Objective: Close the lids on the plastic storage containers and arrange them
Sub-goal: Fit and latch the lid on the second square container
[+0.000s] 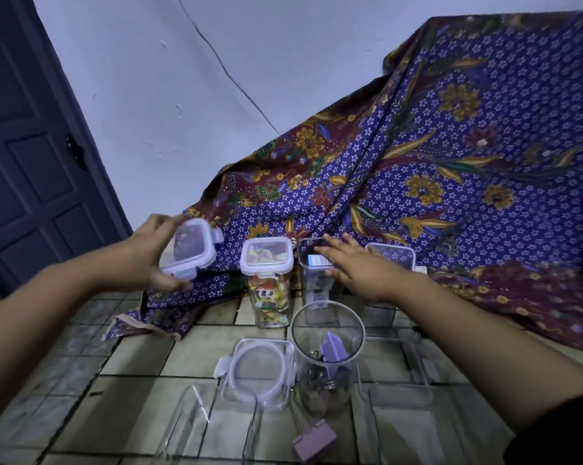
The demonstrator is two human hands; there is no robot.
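My left hand (150, 253) holds a small square lidded container (191, 248) in the air at the left, tilted. A tall container of coloured sweets (268, 280) stands with its lid on. Beside it is an open tall clear container (315, 280); my right hand (357, 268) reaches over its rim with fingers spread, holding nothing. A lidded container (392, 258) stands behind my right hand. In front stands an open round jar (327, 354) with purple clips inside. A loose lid with a round seal (261, 374) lies left of the jar.
A purple floral cloth (451, 162) drapes over something behind the containers. Empty clear containers (209, 421) (400, 367) lie on the tiled floor (132, 357) in front. A purple binder clip (315, 441) lies near the bottom. A dark door (25, 146) is at the left.
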